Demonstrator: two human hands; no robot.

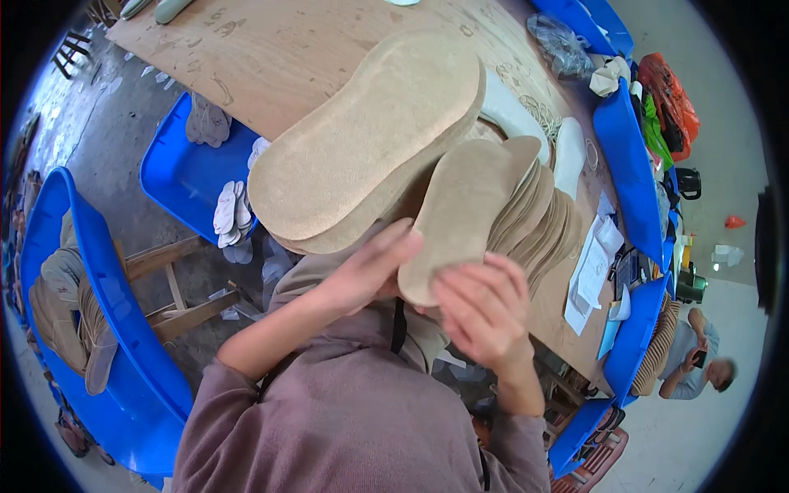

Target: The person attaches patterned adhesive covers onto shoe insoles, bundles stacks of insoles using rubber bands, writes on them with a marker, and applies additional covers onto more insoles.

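A beige, suede-like insole [462, 201] is held in front of my chest, its toe end pointing away from me. My left hand [380, 261] grips its left edge with the thumb on top; the other fingers are partly hidden beneath. My right hand [485, 308] closes on its near, lower end, slightly blurred. Just beyond lies a stack of larger beige insoles [370, 123] at the table's near edge. A fanned row of similar insoles [538, 226] spreads to the right of the held one.
A wooden table [271, 57] carries pale shoe forms [569, 156] and papers [588, 271] at right. Blue bins [629, 164] line its right side. More blue bins [123, 329] stand at left, near a wooden frame [193, 316]. At far right, another person [689, 357] holds a phone.
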